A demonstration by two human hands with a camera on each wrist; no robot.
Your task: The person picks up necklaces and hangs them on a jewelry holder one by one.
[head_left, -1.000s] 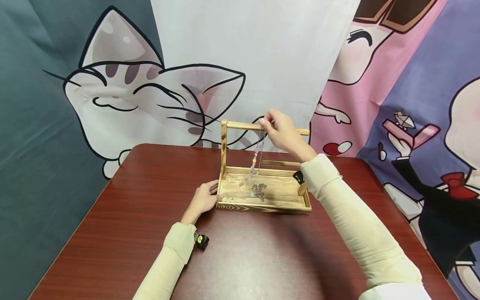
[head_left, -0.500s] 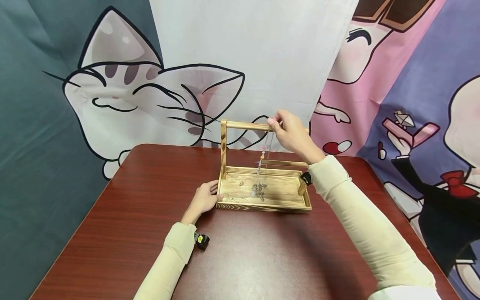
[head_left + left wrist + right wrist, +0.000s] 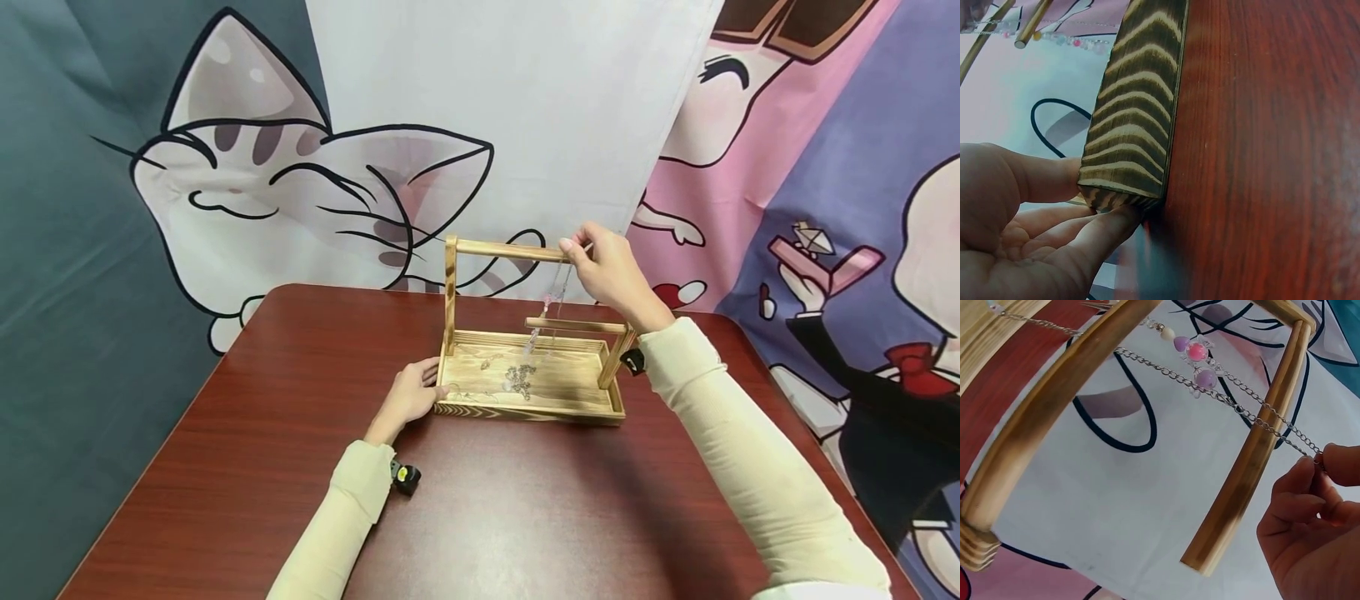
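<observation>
My left hand (image 3: pixel 408 393) grips the front left corner of the wooden tray stand (image 3: pixel 525 412); in the left wrist view, thumb and fingers (image 3: pixel 1110 234) hold its striped end (image 3: pixel 1129 119). Between thumb and fingertips, my right hand (image 3: pixel 611 268) pinches a silver chain necklace (image 3: pixel 1179 376) with pink and purple beads. It hangs beside the upper bar (image 3: pixel 510 250), near that bar's free right end (image 3: pixel 1200 565). Whether the chain touches the bar, I cannot tell. A tangled silver chain (image 3: pixel 519 380) and thin gold-coloured chains (image 3: pixel 489 362) lie in the tray.
The stand's lower bar (image 3: pixel 573 325) extends left from a shorter right post (image 3: pixel 615 358). A taller post (image 3: pixel 450 292) rises at the left. Beneath lies a dark red table (image 3: pixel 315 342); behind it hangs a cartoon-printed cloth (image 3: pixel 540 100).
My right hand has moved to the right along the upper bar, carrying the beaded necklace with it. The left hand has stayed at the tray's corner.
</observation>
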